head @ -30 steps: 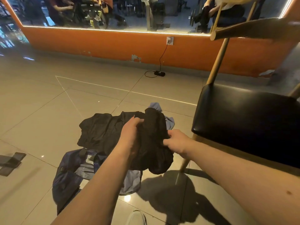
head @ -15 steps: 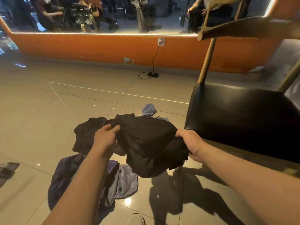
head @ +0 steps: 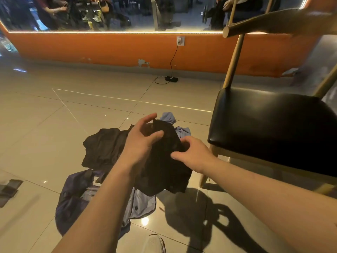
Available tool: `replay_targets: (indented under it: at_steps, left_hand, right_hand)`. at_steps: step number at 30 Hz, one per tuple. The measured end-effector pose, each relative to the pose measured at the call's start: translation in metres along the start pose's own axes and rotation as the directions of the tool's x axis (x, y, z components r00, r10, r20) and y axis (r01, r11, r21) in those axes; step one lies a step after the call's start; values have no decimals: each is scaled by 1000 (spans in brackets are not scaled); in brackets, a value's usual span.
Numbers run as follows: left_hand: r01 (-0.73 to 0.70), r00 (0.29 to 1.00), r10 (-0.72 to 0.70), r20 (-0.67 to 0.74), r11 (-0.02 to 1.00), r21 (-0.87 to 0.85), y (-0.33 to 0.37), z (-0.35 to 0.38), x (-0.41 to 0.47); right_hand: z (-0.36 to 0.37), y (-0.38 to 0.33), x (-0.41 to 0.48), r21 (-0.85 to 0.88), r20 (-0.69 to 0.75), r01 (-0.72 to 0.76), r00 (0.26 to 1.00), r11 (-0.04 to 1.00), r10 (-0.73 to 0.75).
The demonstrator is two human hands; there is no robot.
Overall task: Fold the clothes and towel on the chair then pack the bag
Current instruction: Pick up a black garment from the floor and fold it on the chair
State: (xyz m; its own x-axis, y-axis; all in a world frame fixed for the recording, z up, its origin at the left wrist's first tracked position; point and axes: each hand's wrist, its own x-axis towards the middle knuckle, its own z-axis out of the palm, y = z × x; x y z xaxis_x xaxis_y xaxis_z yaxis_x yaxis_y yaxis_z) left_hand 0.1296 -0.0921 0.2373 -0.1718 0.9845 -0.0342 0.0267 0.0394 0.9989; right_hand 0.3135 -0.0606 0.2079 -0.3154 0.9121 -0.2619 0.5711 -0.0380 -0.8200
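A black garment (head: 164, 167) hangs bunched between both hands above the floor. My left hand (head: 140, 141) holds its upper left part, thumb over the cloth and fingers spread behind. My right hand (head: 193, 154) pinches its right edge. Below lies a dark blue bag (head: 76, 203), open, with pale grey lining showing. Another black garment (head: 104, 147) lies crumpled on the floor left of my hands. A light blue cloth (head: 169, 117) peeks out behind the held garment. The chair (head: 273, 125) with its black seat stands at the right; nothing lies on the seat.
An orange wall with a mirror runs across the back, and a black power adapter (head: 171, 78) with its cord lies on the tiles below a socket. A dark flat object (head: 9, 189) lies at the left edge. My white shoe (head: 155, 243) shows at the bottom.
My hands held the black garment stretched wide half a second ago. They have come together, so the cloth is folded over and bunched between them.
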Motion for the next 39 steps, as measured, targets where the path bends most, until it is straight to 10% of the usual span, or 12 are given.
replay_targets:
  at_steps: [8,14,22,39]
  left_hand:
    - [-119,988,131,-84,983,139,0,-5,-1]
    - [101,969,-61,-238,982,161,-20,-16,8]
    - [127,968,-215,131,866,484,-43,-14,-3]
    - [140,962,-211,174,926,351,-48,4,0]
  right_hand:
    - [2,-33,-2,-22,-47,37,998,999,-38]
    - [-1,-43,4,208,-78,-54,994,977,72]
    - [-5,-51,13,417,-87,-67,990,906,113]
    - [-9,-45,20,700,-29,-113,982,705,185]
